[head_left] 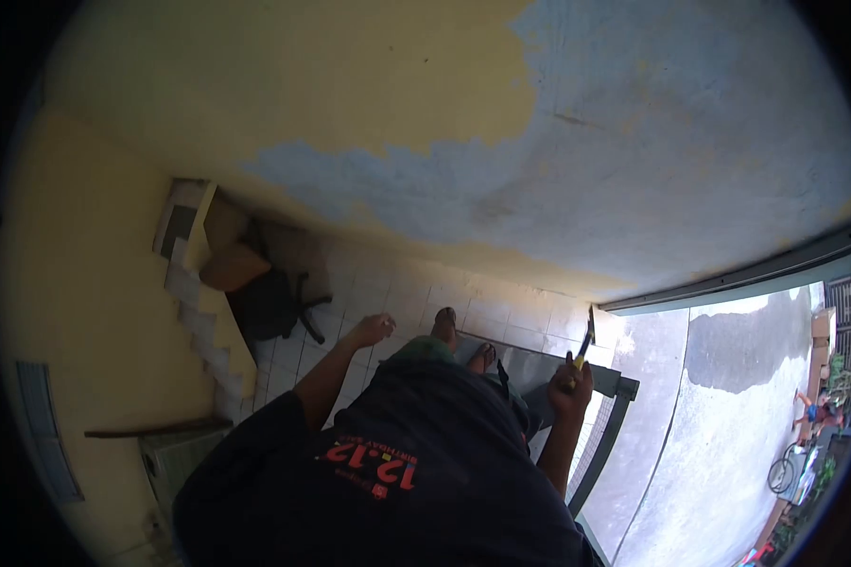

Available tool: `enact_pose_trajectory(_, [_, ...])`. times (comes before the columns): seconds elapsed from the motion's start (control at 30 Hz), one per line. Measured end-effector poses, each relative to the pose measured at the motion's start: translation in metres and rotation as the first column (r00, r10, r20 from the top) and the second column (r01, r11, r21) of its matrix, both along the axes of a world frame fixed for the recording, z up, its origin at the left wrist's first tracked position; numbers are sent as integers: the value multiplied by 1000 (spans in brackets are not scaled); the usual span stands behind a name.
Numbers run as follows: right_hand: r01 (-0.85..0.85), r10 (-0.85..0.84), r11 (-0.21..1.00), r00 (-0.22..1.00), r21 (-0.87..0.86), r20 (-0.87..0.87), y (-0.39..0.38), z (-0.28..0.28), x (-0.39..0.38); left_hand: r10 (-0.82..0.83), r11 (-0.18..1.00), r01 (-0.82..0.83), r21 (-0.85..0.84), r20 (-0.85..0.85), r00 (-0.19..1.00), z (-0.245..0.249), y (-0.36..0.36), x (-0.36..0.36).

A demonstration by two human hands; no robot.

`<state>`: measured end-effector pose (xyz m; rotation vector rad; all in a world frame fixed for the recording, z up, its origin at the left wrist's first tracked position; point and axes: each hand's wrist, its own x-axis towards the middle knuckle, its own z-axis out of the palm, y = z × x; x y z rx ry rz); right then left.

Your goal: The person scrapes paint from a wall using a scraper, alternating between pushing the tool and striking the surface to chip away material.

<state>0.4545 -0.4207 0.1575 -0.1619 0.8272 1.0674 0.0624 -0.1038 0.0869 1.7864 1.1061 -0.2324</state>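
My right hand (570, 386) is closed around the yellow handle of a tool (585, 348) whose dark, narrow end points up toward the wall's lower edge. My left hand (373, 329) is held out over the tiled floor, its fingers curled; whether something small is between them I cannot make out. Beyond both hands rises a wall (444, 85) with yellow paint above and a patchy blue-grey area. My feet, in sandals, stand beside a grey surface (529, 371).
An office chair (263, 304) lies or stands at the left, near a stepped yellow structure (199, 321). A dark green metal frame (611, 430) is by my right arm. Outside at the right are a paved area (728, 416), a bicycle (781, 474) and a person (818, 413).
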Motion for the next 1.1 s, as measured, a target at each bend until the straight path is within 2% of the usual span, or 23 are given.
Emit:
enact_pose_trajectory(0.07, [-60,60,998,998,-5,32,4,-3,0,34,999,-35,-19,-21,999,0,-10,-3])
enact_pose_trajectory(0.13, [-92,89,987,995,134,34,8,-6,-1,31,999,-31,-21,-5,1000,-17,-27,-16])
enact_pose_trajectory(0.2, [-105,107,994,991,37,-79,14,4,0,-28,995,10,-103,-180,983,-29,-39,-28])
enact_pose_trajectory(0.23, [-118,119,993,991,19,-68,13,7,-3,-218,976,218,-15,-132,967,-60,-45,-57])
enact_pose_trajectory(0.27, [-122,123,992,989,16,-83,13,12,-4,-401,908,410,85,-103,910,-90,-53,-78])
enact_pose_trajectory(0.3, [-134,135,991,988,20,-75,11,11,-3,-402,909,409,80,-96,911,-84,-67,-78])
enact_pose_trajectory(0.37, [-149,150,989,986,20,-68,10,11,-2,-95,991,70,-114,-225,970,-76,-86,-87])
enact_pose_trajectory(0.47, [-156,153,987,986,-29,-70,8,15,2,-89,989,47,-143,-299,950,-75,-97,-95])
enact_pose_trajectory(0.53, [-135,134,990,991,-27,-21,7,18,4,-143,987,116,-112,-285,948,-116,-95,-111])
enact_pose_trajectory(0.6, [-111,109,992,993,-56,-32,7,17,5,-200,979,184,-84,-276,940,-113,-93,-112])
enact_pose_trajectory(0.63, [-106,105,994,994,-41,-25,7,17,5,-234,972,236,-17,-218,948,-111,-88,-113])
enact_pose_trajectory(0.67, [-100,100,995,995,-26,-16,8,17,4,-271,958,283,54,-159,949,-98,-82,-107])
enact_pose_trajectory(0.7, [-100,100,994,995,-48,7,11,19,4,-275,957,286,54,-156,949,-89,-74,-99])
enact_pose_trajectory(0.77, [-93,96,991,995,-92,27,20,25,3,-111,993,97,-73,-237,965,-64,-56,-74])
enact_pose_trajectory(0.8, [-89,96,987,994,-136,42,25,28,2,-117,992,103,-69,-231,966,-59,-46,-69])
enact_pose_trajectory(0.87, [-115,137,979,983,-169,123,38,31,-3,-302,948,309,77,-94,949,-49,-29,-58])
enact_pose_trajectory(0.9, [-147,186,968,964,-203,188,42,31,-7,-309,945,316,77,-94,946,-40,-22,-52])
enact_pose_trajectory(0.93, [-141,180,968,966,-206,186,46,33,-8,-104,995,103,-13,-86,991,-31,-19,-44])
enact_pose_trajectory(0.97, [-171,211,966,956,-195,205,50,34,-11,106,988,-116,-103,-101,989,-22,-16,-38])
enact_pose_trajectory(1.07, [-209,242,961,953,-179,183,63,45,-21,126,981,-136,-138,-77,989,-6,-8,-32])
enact_pose_trajectory(1.1, [-216,249,958,952,-186,177,68,47,-25,122,982,-132,-138,-78,989,-14,-3,-39])
